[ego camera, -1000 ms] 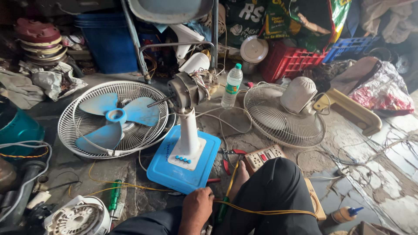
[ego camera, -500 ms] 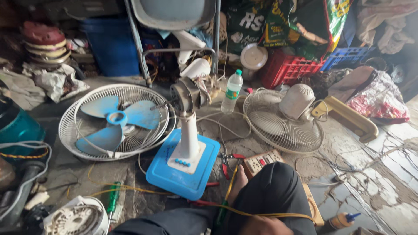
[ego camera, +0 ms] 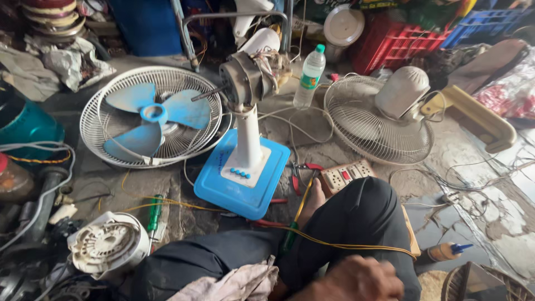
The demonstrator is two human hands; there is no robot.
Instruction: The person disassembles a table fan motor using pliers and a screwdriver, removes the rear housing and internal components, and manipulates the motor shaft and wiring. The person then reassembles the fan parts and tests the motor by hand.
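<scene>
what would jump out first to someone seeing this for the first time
The stripped table fan stands in the middle on its blue base, motor bare and no blade on it. To its left lies a white wire guard with the blue fan blade resting in it; to the right a second fan lies face down on the floor. At the bottom edge one of the person's hands shows above their black-trousered knee; which one is unclear.

Blue fan base (ego camera: 243, 189) under a white column (ego camera: 248, 136), light-blue blades (ego camera: 151, 114), red crate (ego camera: 397, 40), yellow wire (ego camera: 340, 243)
</scene>
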